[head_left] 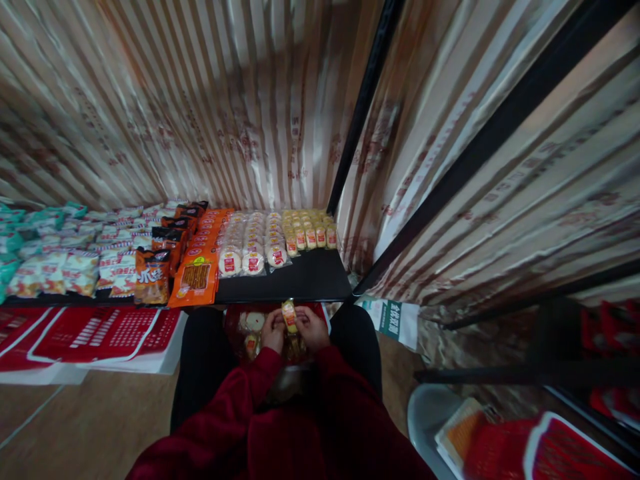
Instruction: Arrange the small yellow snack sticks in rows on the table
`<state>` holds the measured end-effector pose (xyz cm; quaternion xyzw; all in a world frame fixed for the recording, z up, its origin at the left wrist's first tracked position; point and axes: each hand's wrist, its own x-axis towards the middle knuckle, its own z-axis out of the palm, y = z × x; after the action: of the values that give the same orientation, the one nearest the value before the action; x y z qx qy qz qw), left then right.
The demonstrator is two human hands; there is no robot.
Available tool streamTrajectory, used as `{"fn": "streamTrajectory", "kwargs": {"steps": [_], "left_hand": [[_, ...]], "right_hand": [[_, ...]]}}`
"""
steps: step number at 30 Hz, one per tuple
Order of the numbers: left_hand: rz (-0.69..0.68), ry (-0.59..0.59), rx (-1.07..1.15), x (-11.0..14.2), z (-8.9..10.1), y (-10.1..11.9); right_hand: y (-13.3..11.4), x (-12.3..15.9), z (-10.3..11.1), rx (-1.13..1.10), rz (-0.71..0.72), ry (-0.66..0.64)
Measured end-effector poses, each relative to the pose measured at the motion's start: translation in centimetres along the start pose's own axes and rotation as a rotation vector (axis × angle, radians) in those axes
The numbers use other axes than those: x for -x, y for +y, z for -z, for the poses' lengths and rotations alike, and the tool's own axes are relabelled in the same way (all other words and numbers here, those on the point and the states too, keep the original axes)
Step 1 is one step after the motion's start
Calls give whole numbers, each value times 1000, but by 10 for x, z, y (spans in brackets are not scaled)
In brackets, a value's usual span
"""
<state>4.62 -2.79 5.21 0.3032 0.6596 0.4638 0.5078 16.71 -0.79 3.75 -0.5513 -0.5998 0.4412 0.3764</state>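
Note:
Between my two hands is a small yellow wrapped snack [289,317] with a red label, held upright just in front of the shelf's edge. My left hand [273,329] has its fingers closed on the snack's left side. On the right side, my right hand [311,327] pinches it too. Below them, between my knees, a red basket [234,321] holds round white packets [254,322] and more yellow packets; my hands partly cover it. Ahead on the black shelf [305,277], similar yellow snacks [321,235] stand in rows beside round white wrapped cakes [253,261].
Orange flat bags [196,277], orange-black bags [151,275], white bags [81,272] and teal bags [7,247] line the shelf leftward. Red bags [100,333] lie below it. Black metal posts [364,110] and striped curtain sheeting [240,100] stand behind. A grey stool [425,413] is right.

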Motion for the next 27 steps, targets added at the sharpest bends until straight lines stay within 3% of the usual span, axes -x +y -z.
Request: {"fn": "streamTrajectory", "kwargs": {"steps": [4,12,27], "left_hand": [[-109,3,124,-2,-3,7],[-115,16,154,-12,-19,22],[-213,-9,-45,-34,-45,57]], "right_hand": [[-3,-5,3,-42,14,68],[-22,-15,15,-115,25,136],[-44,-43,38,-48,66,267]]}}
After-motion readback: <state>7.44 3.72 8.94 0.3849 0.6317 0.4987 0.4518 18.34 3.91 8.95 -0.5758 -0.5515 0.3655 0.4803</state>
